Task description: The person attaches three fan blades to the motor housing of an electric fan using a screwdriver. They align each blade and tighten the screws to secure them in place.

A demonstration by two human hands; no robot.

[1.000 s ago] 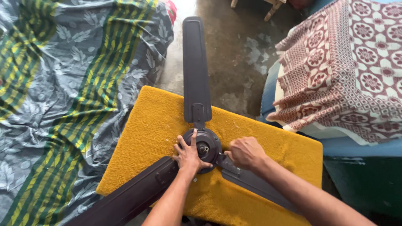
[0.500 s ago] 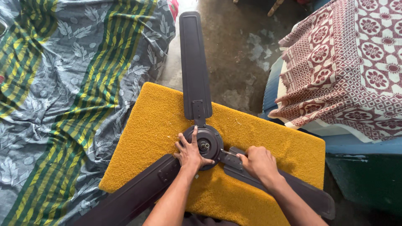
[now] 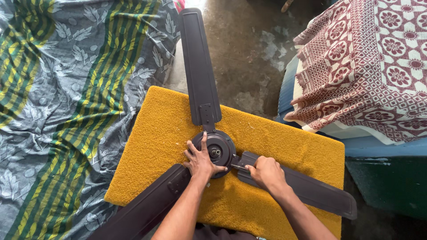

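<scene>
A dark brown ceiling fan lies flat on a yellow fuzzy cushion [image 3: 155,129]. Its round motor hub [image 3: 219,149] is at the centre, with three blades spreading out. My left hand [image 3: 200,160] rests flat on the hub's left side, fingers spread. My right hand [image 3: 265,172] grips the root of the right blade [image 3: 311,189] beside the hub. One blade [image 3: 198,66] points away from me over the floor. Another blade [image 3: 142,209] runs toward the lower left.
A grey, green and yellow patterned sheet [image 3: 66,98] covers the surface on the left. A maroon and white patterned cloth [image 3: 373,66] drapes over blue furniture [image 3: 382,151] on the right. Bare concrete floor [image 3: 249,53] lies beyond the cushion.
My right hand slid from the hub's edge out onto the right blade's root and now grips it. The fan has turned slightly. My left hand stayed on the hub.
</scene>
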